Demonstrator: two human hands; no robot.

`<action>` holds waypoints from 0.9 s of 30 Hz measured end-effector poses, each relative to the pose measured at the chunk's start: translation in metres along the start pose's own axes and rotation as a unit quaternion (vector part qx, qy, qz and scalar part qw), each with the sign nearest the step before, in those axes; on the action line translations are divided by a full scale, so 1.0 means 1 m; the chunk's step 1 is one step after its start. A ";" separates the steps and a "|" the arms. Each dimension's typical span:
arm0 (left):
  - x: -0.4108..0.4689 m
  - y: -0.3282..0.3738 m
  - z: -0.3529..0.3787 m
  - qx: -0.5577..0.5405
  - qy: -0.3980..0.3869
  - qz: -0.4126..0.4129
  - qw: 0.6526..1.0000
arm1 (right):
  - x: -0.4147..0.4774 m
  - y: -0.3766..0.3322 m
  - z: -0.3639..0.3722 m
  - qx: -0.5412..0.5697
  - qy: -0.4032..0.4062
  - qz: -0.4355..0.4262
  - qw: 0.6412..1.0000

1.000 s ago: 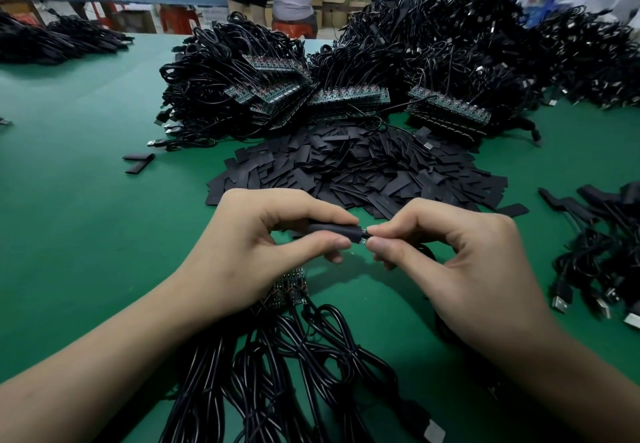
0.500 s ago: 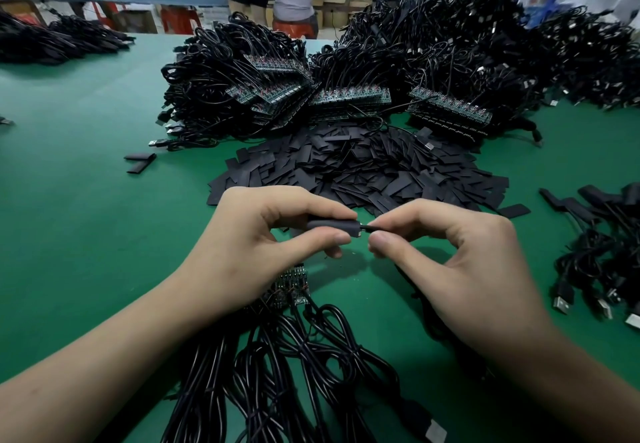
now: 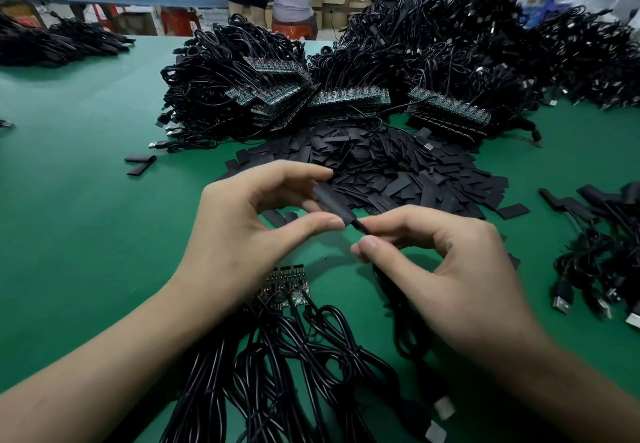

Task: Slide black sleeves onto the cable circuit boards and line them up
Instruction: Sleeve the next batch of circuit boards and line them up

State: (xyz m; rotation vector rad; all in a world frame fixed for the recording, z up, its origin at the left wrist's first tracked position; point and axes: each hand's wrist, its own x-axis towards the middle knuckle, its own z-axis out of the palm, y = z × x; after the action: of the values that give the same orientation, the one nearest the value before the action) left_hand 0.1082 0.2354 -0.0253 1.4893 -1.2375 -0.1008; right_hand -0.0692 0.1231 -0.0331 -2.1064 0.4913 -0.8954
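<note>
Sleeve [image 3: 331,201] in left hand [image 3: 242,231], cable [image 3: 358,226] in right hand [image 3: 445,269]

We had the pile of sleeves [image 3: 398,179] at mid-table [image 3: 69,234]. Behind it sat heaps of cables [image 3: 221,96] with stacked boards [image 3: 349,97]. Left of it lay two loose sleeves [image 3: 140,162], and right of it lay more cables [image 3: 602,259]. In front of it our left hand [image 3: 239,234] pinched one sleeve [image 3: 332,200] and our right hand [image 3: 450,269] held its cable [image 3: 360,227], above a row of boards [image 3: 287,286].

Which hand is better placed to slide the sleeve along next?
Left, probably. The left hand holds the sleeve between thumb and forefinger, so it can push it. The right hand pinches the cable just beyond the sleeve's end, which suits steadying it.
</note>
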 end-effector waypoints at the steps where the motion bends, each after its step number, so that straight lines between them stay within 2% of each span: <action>1: -0.001 0.000 0.001 -0.010 0.011 -0.008 1.000 | 0.000 0.000 0.001 0.027 -0.016 0.021 0.999; 8: -0.002 0.004 0.002 0.044 -0.032 0.019 0.998 | 0.003 -0.001 0.000 0.130 -0.072 0.080 0.986; 12: -0.002 0.003 0.001 0.064 -0.027 0.029 0.997 | 0.002 -0.003 0.001 0.118 -0.089 0.067 0.987; 23: -0.003 0.003 0.001 0.055 -0.023 0.039 0.997 | 0.002 -0.002 -0.001 0.079 -0.066 0.074 0.992; 27: -0.003 0.002 -0.001 0.055 -0.047 0.026 0.997 | 0.002 -0.003 -0.001 0.059 -0.083 0.062 0.993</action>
State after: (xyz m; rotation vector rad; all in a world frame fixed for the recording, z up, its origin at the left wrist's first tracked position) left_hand 0.1066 0.2381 -0.0252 1.5613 -1.3756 -0.0693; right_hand -0.0688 0.1231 -0.0295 -1.9987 0.4646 -0.6561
